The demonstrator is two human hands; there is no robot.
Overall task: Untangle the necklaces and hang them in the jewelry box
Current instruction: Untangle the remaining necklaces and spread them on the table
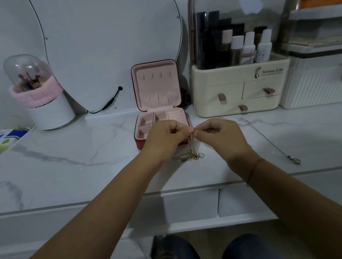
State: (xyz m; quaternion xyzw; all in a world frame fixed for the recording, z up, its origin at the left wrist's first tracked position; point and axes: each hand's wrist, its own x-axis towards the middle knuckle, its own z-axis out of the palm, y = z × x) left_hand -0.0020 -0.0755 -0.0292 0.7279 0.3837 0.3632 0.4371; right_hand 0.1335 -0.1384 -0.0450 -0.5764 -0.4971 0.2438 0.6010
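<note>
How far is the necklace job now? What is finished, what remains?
Done: one silver necklace lies free and straight on the table, right of the hands. In hand: the left hand and right hand both pinch a gold chain above the tangle lying before the open jewelry box. Left: finish untangling, then hang everything; the four hooks in its lid are bare.

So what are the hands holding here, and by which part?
The left hand and right hand both pinch the tangled gold necklaces high on the chain.
</note>
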